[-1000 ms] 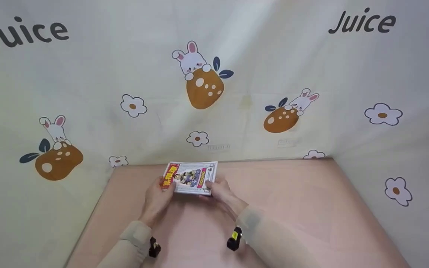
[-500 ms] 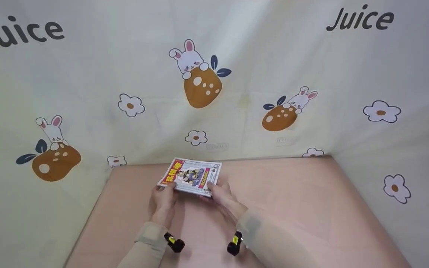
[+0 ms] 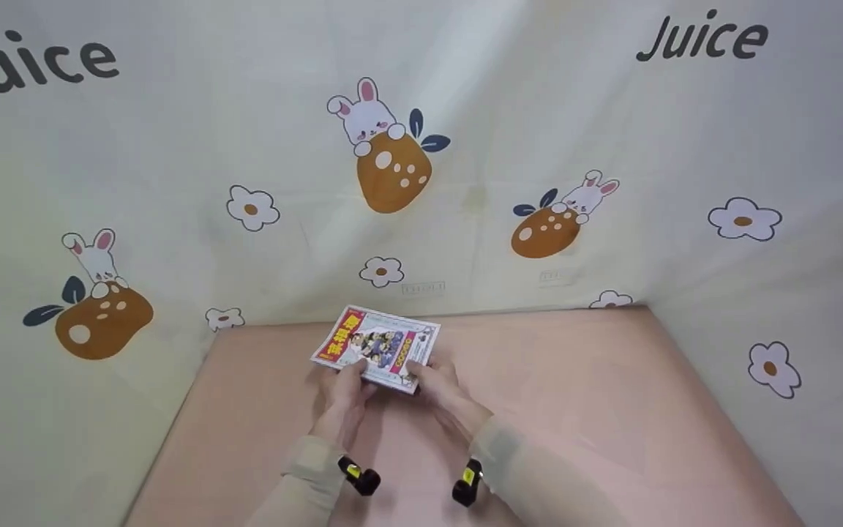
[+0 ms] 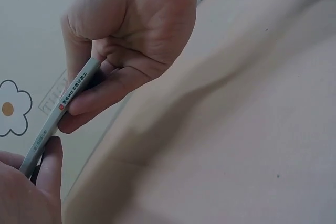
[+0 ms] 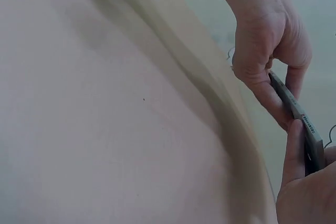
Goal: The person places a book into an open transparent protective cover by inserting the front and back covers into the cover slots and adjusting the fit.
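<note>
A thin book (image 3: 385, 344) with a white cover, a red band of yellow characters and a cartoon crowd is held tilted above the table. My left hand (image 3: 345, 402) pinches its near edge, thumb on the cover. At the near right corner my right hand (image 3: 445, 388) grips it the same way, with most fingers hidden underneath. In the left wrist view the printed spine (image 4: 63, 102) runs between the right hand (image 4: 142, 19) above and the left hand (image 4: 26, 198) below. The right wrist view shows the left hand (image 5: 268, 40) above and the right hand (image 5: 310, 198) below.
A pink-covered table (image 3: 575, 410) spreads below the hands. Behind and beside it hangs a pale cloth (image 3: 304, 146) printed with rabbits, fruit and flowers. A black device (image 3: 359, 476) sits on the left wrist, another black device (image 3: 467, 483) on the right.
My left hand has shifted from the book's left side to its near edge, closer to the right hand. The book has turned slightly clockwise. The right hand keeps its grip.
</note>
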Tool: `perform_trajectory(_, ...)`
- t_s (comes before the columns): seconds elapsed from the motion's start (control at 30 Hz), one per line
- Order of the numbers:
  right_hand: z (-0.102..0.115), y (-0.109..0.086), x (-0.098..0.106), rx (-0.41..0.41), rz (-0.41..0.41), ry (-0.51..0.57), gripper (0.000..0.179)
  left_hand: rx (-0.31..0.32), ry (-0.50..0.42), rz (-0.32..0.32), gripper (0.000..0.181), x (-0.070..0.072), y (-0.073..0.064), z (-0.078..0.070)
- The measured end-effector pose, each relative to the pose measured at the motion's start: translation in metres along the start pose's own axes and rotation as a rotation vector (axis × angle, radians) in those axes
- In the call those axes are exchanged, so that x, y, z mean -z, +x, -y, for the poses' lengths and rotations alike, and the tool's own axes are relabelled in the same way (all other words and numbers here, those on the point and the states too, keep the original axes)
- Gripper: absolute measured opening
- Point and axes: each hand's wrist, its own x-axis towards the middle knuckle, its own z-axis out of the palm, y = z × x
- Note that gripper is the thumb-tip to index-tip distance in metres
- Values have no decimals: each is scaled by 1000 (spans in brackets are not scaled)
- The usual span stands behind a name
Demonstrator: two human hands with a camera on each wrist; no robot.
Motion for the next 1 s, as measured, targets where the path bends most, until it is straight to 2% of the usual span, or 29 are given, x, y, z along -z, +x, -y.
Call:
perform_trajectory(0.1, 1, -1, 6, 9, 18, -36, 37, -5, 39, -10, 60, 2, -2, -4)
perform_trajectory(0.3, 6, 3, 23, 6, 72, -3, 43, 14, 112, 22, 56, 0, -6, -10)
perform_trajectory(0.57, 18, 16, 46, 7, -13, 4, 40, 5, 141, 44, 56, -7, -13, -10)
perform_trajectory(0.8, 33, 22, 72, 20, -53, -7, 40, -19, 157, 117, 53, -18, -22, -14)
perform_trajectory(1.0, 44, 18, 96, 0, -13, -37, 43, -26, 191, 182, 53, -27, -28, -13)
